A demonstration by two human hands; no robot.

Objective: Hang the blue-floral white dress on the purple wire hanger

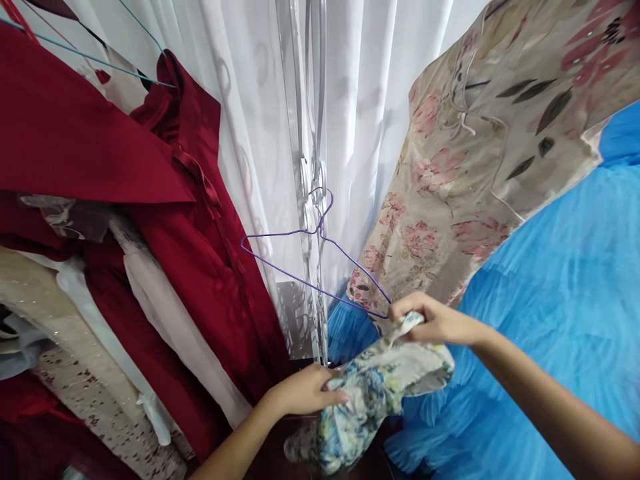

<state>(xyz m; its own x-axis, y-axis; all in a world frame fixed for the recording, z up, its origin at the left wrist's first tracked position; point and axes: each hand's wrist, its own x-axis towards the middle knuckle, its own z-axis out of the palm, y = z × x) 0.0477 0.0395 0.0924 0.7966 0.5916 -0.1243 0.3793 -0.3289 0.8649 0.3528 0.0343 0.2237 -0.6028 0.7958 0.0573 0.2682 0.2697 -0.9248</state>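
A crumpled garment (367,390) in white with a blue, green and yellow floral print is bunched between my two hands. My left hand (311,390) is closed on its left side. My right hand (433,319) pinches its upper edge beside the right corner of a purple wire hanger (283,265). That corner meets the fingers and is partly hidden by them. The hanger's bar tilts down to the right. Its hook is up against a pale vertical hanging strip, and I cannot tell whether it is hooked there.
Dark red dresses (215,267) hang on the left, with a beige sequined dress (100,347) among them. To the right are a beige floral dress (440,180) and a bright blue ruffled dress (560,287). A white curtain (250,100) covers the back, behind the hanging strip (313,133).
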